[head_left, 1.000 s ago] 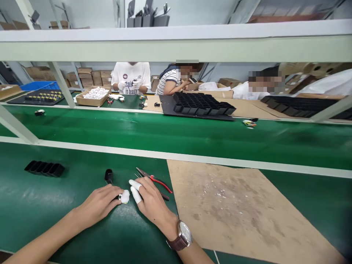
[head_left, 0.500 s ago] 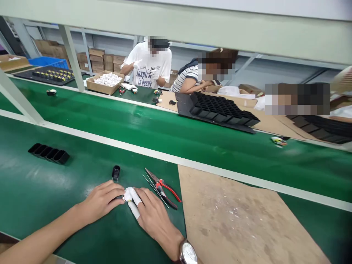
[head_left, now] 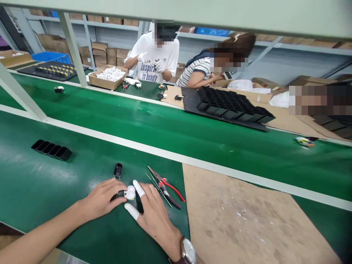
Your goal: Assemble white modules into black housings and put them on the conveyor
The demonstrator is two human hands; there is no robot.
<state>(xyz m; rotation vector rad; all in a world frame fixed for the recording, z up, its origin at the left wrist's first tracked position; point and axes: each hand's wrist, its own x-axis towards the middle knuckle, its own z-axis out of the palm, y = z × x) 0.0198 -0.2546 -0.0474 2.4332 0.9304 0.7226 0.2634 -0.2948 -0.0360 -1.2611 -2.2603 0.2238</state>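
My left hand (head_left: 106,198) pinches a small part with a white padded lump (head_left: 131,192) at its right end; the part's other end is hidden by the fingers. My right hand (head_left: 150,207) is just right of it, its thumb and forefinger spread apart with white finger cots on both. A watch (head_left: 189,251) is on the right wrist. Above the left hand stands a single small black case (head_left: 118,170). Red-and-black needle-nose pliers (head_left: 167,189) and thin tweezers (head_left: 158,189) lie beyond the right hand.
On the left, a row of black cases (head_left: 51,149) stands on the green bench. A worn brown board (head_left: 239,209) lies at right. Past a white rail (head_left: 110,137) runs a green conveyor belt (head_left: 143,126) with a few small parts. Co-workers sit opposite, near black trays (head_left: 236,104).
My right thumb and forefinger have opened and come away from the white lump. The left hand keeps its pinch. The whole view has shifted slightly.
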